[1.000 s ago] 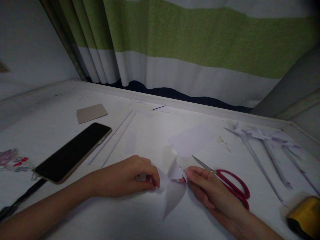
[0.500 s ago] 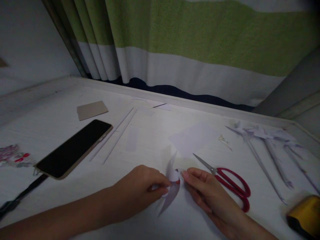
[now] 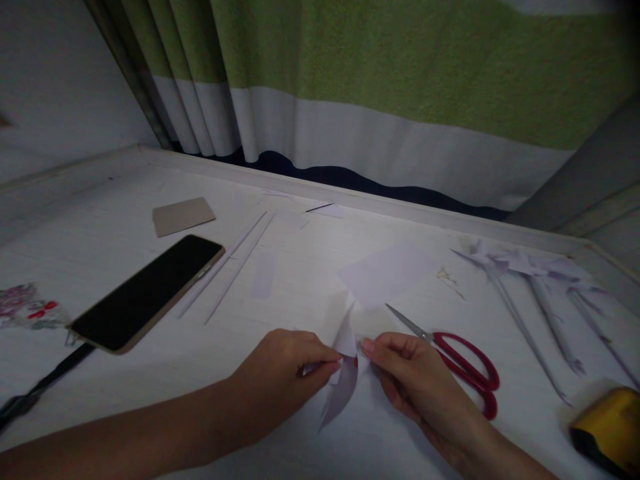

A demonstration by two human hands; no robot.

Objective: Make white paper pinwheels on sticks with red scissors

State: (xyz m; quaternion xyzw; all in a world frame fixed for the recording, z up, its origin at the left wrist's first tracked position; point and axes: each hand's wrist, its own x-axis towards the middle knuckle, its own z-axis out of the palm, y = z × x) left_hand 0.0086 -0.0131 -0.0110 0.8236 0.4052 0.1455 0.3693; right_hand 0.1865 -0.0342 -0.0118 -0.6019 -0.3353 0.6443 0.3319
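While the bare left hand pinches its left side between thumb and forefinger, a curved, pointed piece of thin white paper is positioned between the two hands, directly at the left fingertips. The bare right hand grips the opposite side between thumb and bent fingers. One pointed flap rises beyond the left fingertips; another extends below them. Scissors with steel blades and red looped handles lie just beside the right hand, on its outer side. A flat white paper sheet lies beyond the right hand. A black-screened smartphone in a beige case lies beyond the left forearm.
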